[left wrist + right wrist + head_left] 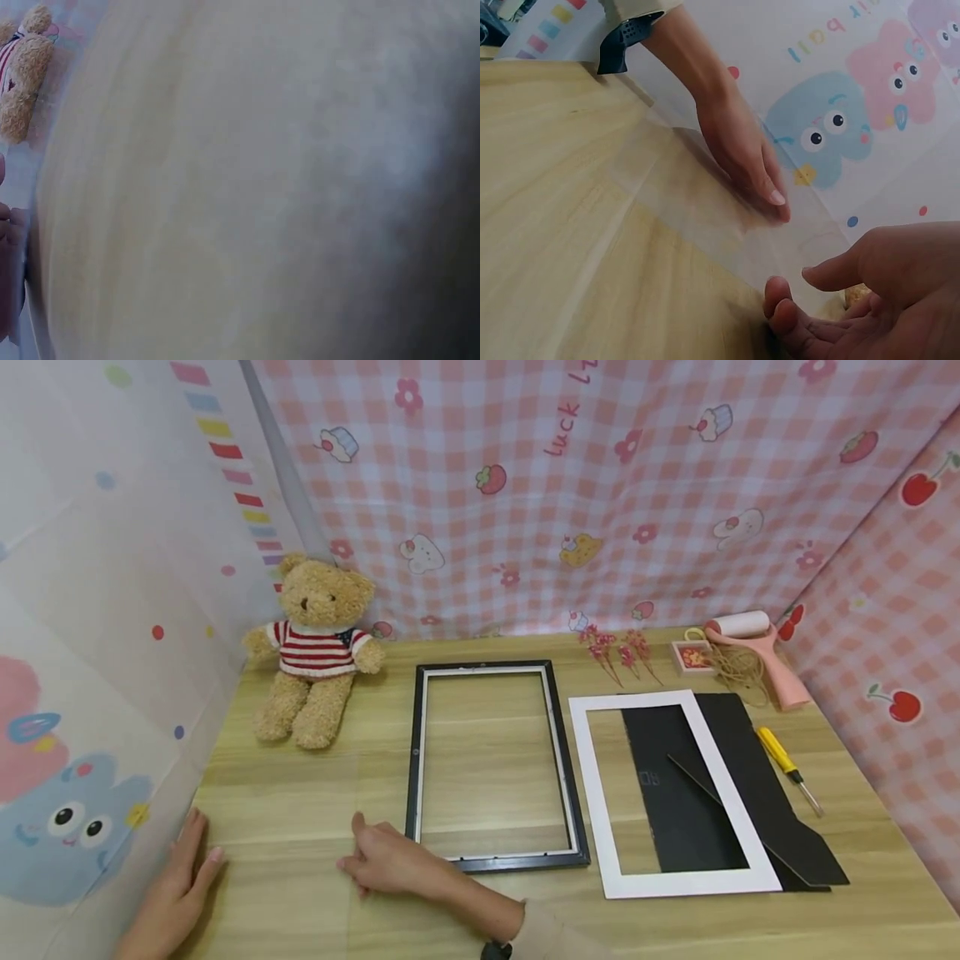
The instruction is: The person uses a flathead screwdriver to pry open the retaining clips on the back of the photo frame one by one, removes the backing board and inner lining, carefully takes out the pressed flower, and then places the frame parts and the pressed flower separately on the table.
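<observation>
A clear sheet spans the table between the two hands; only its faint edge and sheen show in the head view. My left hand lies along its left side, fingers straight and the thumb angled away from them. At the right side my right hand grips the edge, with curled fingertips and the thumb on either side of it. To the right of this hand lies a black picture frame, without a panel in it. The left wrist view is mostly a blurred pale surface.
A teddy bear sits behind the sheet. On the right, a white mat overlaps a black backing board. Beyond are a yellow screwdriver, a pink-handled roller, twine, a small box and dried flowers.
</observation>
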The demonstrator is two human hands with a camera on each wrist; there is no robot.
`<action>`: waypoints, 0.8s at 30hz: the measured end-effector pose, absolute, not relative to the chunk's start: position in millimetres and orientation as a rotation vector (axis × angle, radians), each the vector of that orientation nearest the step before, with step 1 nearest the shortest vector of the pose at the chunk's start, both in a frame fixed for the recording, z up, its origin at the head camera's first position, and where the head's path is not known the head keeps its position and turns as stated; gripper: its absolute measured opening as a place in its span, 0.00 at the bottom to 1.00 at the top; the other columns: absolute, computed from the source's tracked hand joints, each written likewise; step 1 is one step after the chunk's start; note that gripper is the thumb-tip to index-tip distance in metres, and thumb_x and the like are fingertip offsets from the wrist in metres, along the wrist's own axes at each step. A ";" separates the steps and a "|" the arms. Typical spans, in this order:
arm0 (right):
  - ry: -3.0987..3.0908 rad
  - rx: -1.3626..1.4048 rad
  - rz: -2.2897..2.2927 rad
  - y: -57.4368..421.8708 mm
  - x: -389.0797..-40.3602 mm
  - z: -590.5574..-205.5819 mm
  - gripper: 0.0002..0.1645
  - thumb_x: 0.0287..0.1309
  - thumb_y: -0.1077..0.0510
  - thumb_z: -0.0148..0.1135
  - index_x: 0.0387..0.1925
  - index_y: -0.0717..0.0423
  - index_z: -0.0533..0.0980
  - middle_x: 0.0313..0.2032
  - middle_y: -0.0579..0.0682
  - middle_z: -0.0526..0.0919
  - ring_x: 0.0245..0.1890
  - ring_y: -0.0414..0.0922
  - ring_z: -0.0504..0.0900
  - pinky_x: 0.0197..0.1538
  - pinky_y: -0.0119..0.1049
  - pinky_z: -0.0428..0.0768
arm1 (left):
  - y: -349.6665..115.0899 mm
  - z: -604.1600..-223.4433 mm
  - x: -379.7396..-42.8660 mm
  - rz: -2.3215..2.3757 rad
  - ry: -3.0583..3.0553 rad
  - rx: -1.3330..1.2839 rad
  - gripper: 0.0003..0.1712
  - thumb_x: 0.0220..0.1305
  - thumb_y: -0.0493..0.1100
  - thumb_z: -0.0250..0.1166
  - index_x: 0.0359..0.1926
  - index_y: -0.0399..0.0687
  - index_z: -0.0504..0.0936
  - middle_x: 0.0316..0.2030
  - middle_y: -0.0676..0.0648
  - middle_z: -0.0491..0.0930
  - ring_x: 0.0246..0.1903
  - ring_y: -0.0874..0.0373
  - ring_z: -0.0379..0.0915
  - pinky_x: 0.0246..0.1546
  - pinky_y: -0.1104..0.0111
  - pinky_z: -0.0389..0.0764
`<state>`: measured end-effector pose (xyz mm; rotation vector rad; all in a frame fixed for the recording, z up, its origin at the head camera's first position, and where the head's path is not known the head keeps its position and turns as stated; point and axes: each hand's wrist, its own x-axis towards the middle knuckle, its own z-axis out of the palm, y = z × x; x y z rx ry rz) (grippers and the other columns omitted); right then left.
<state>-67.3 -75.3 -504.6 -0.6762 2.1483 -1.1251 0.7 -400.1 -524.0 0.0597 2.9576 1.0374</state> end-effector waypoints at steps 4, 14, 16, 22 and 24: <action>2.178 -0.640 -1.087 -82.1 -73.5 -521.5 0.48 0.83 0.50 0.61 0.84 0.76 0.52 0.14 0.33 0.79 0.15 0.32 0.74 0.24 0.25 0.73 | -398.8 -527.4 -1.8 1.016 3.014 0.130 0.41 0.90 0.42 0.48 0.83 0.19 0.38 0.82 0.17 0.32 0.86 0.49 0.16 0.78 0.75 0.15; 2.278 -0.568 -0.981 -85.0 -73.3 -522.2 0.47 0.82 0.47 0.61 0.85 0.71 0.54 0.12 0.34 0.79 0.10 0.33 0.69 0.22 0.28 0.72 | -386.6 -537.0 -1.8 0.965 3.085 0.190 0.40 0.90 0.40 0.47 0.82 0.15 0.40 0.82 0.15 0.33 0.86 0.30 0.20 0.84 0.45 0.17; 2.290 -0.586 -0.953 -85.9 -71.9 -522.1 0.47 0.83 0.47 0.60 0.84 0.71 0.55 0.12 0.34 0.78 0.11 0.33 0.70 0.22 0.28 0.73 | -385.3 -537.6 0.8 0.956 3.112 0.208 0.39 0.90 0.39 0.48 0.81 0.13 0.42 0.81 0.14 0.35 0.86 0.30 0.22 0.84 0.45 0.18; 2.287 -0.702 -0.996 -74.0 -75.8 -505.0 0.45 0.83 0.48 0.60 0.84 0.71 0.55 0.14 0.34 0.78 0.13 0.31 0.73 0.24 0.25 0.73 | -380.5 -537.5 -1.5 0.946 3.130 0.214 0.38 0.89 0.39 0.48 0.81 0.13 0.44 0.82 0.15 0.37 0.85 0.27 0.25 0.84 0.45 0.19; 2.241 -0.783 -1.086 -58.3 -80.5 -484.1 0.42 0.84 0.52 0.60 0.84 0.71 0.57 0.21 0.39 0.83 0.16 0.30 0.75 0.27 0.23 0.75 | -380.7 -537.0 -3.2 0.967 3.125 0.197 0.39 0.89 0.39 0.49 0.81 0.14 0.44 0.82 0.15 0.37 0.85 0.25 0.26 0.85 0.43 0.21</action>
